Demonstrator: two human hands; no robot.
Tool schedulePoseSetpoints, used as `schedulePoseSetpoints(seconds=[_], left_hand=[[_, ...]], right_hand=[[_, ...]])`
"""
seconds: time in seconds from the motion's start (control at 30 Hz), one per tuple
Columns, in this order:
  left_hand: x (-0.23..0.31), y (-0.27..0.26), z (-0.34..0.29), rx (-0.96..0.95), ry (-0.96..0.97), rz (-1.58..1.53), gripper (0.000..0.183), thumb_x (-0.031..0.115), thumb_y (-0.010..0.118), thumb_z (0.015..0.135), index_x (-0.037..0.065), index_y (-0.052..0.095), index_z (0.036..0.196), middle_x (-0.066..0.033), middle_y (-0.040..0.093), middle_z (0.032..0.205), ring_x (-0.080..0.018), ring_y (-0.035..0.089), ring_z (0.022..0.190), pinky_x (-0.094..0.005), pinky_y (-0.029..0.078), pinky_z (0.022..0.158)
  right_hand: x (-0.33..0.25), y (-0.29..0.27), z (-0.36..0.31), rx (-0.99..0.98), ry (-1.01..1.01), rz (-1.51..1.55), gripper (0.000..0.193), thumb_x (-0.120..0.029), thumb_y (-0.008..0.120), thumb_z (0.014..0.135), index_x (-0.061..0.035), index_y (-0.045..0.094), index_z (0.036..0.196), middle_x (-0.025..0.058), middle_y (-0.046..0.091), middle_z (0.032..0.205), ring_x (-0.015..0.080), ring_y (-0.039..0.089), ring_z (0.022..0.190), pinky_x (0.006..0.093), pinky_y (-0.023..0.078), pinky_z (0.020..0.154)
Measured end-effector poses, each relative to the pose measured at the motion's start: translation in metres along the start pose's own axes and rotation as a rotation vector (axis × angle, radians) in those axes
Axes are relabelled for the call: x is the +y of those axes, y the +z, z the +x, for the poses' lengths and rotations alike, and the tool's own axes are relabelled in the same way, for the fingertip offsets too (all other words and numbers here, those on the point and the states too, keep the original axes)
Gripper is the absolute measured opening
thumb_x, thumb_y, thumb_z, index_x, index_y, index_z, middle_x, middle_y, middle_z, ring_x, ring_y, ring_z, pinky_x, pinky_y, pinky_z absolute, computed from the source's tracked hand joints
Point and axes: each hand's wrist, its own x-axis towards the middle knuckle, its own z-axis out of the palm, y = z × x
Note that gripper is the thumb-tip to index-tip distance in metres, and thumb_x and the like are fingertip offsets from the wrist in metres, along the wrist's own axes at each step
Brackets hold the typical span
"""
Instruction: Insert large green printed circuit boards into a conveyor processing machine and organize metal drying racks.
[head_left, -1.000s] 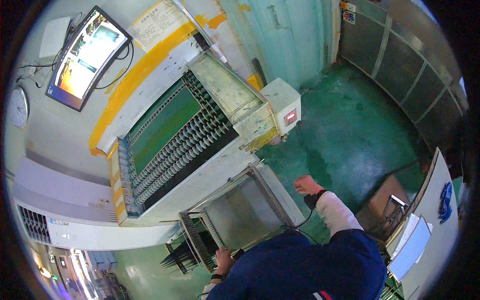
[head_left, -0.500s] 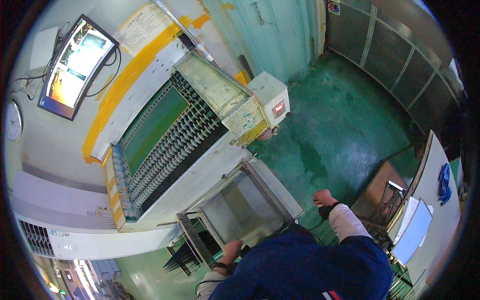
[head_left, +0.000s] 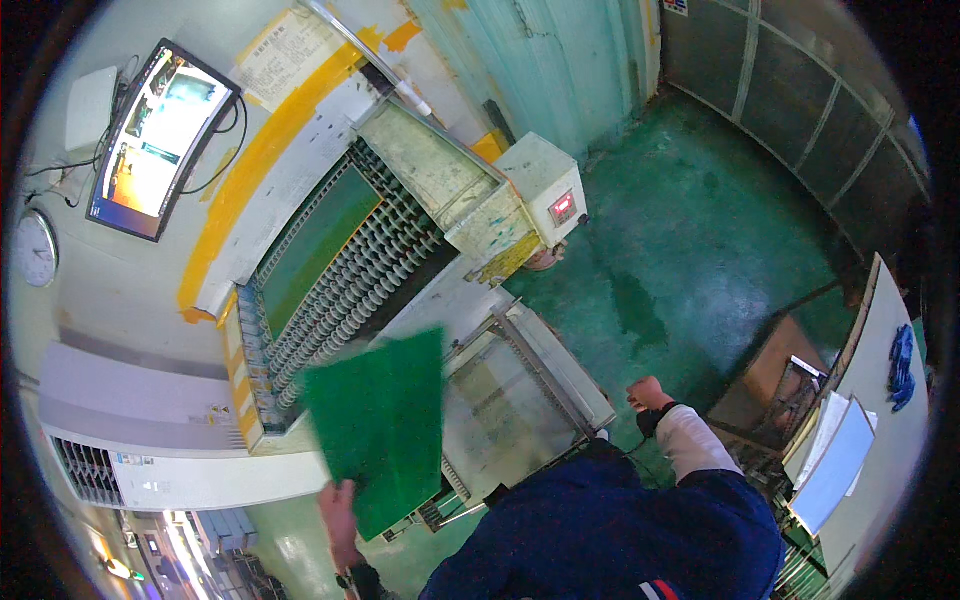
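Note:
My left hand (head_left: 340, 515) is closed on the lower left edge of a large, thin green panel (head_left: 378, 425). The panel is raised and tilted, covering part of the roller conveyor's front edge and the left side of a metal rack with a grey top (head_left: 510, 400). A second green panel (head_left: 322, 245) lies flat on the conveyor's white rollers (head_left: 395, 250). Out to the right, above the floor, my right hand (head_left: 646, 393) has its fingers curled in, and I see nothing in it.
Beyond the conveyor stands a cream control box (head_left: 543, 190) with a lit red display. At the right, a table (head_left: 880, 420) bears papers, a blue sheet (head_left: 832, 465) and a blue glove (head_left: 902, 368). A monitor (head_left: 160, 140) hangs on the wall at the left.
My left hand has moved left from beside the rack and now holds up a green panel. The right hand stays in almost the same place, still curled. The view has shifted slightly.

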Motion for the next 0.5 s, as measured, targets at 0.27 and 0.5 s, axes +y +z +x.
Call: schedulePoseSetpoints(seconds=[0.27,0.5], left_hand=[[0.023,0.024,0.032,0.028,-0.165,-1.627,0.021,0.018,0.052,0.091,0.004,0.055,0.106,-0.0103,0.061,0.100,-0.0204,0.057,0.084,-0.0395,0.045,0.080],[0.010,0.096,0.119,-0.160,-0.364,-1.922,0.015,0.015,0.051,0.092,0.001,0.050,0.088,-0.0077,0.052,0.074,-0.0180,0.052,0.073,-0.0302,0.048,0.070]], right_hand=[[0.012,0.140,-0.111,0.530,-0.429,-0.967,0.015,-0.021,0.053,0.085,-0.0160,0.049,0.072,0.0025,0.040,0.056,0.0141,0.030,0.043,0.0296,0.023,0.036],[-0.009,0.052,-0.081,0.370,-0.341,-1.240,0.013,-0.023,0.056,0.078,-0.0112,0.058,0.075,0.0062,0.060,0.071,0.0185,0.061,0.065,0.0391,0.047,0.050]])
